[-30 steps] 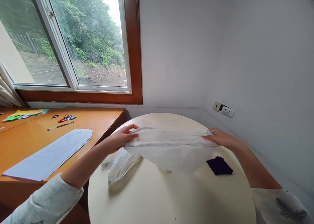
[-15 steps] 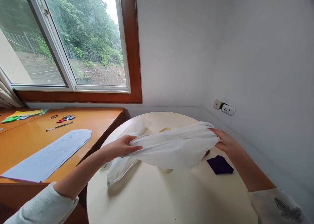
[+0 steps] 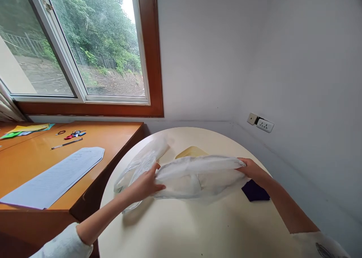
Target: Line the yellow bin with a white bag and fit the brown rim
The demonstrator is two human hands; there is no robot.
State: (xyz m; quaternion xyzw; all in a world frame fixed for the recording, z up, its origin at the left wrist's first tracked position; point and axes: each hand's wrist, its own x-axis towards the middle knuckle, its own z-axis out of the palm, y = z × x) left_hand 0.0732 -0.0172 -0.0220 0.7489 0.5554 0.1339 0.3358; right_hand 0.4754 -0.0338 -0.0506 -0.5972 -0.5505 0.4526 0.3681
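Observation:
A translucent white plastic bag (image 3: 198, 177) is stretched sideways between my two hands, above the round cream table (image 3: 181, 228). My left hand (image 3: 147, 184) grips its left end, thumb on top and fingers partly hidden by the film. At the right end, my right hand (image 3: 250, 171) pinches a gathered corner of the bag. More clear plastic film (image 3: 141, 160) lies crumpled on the table beyond my left hand. Partly covered by the bag, a pale yellow thing (image 3: 192, 151) shows its far edge. A folded dark purple cloth (image 3: 256, 191) rests just below my right hand.
To the left stands an orange-brown desk (image 3: 118, 137) bearing paper sheets (image 3: 53, 178), a pen (image 3: 67, 143), keys (image 3: 75, 134) and coloured papers (image 3: 25, 129). A wall socket (image 3: 265, 125) is on the right wall, and a window (image 3: 98, 43) is behind the desk.
My hands have lowered the bag slightly toward the table, and the left hand has shifted right. The bag hangs fuller, and more of the yellow thing's far edge shows.

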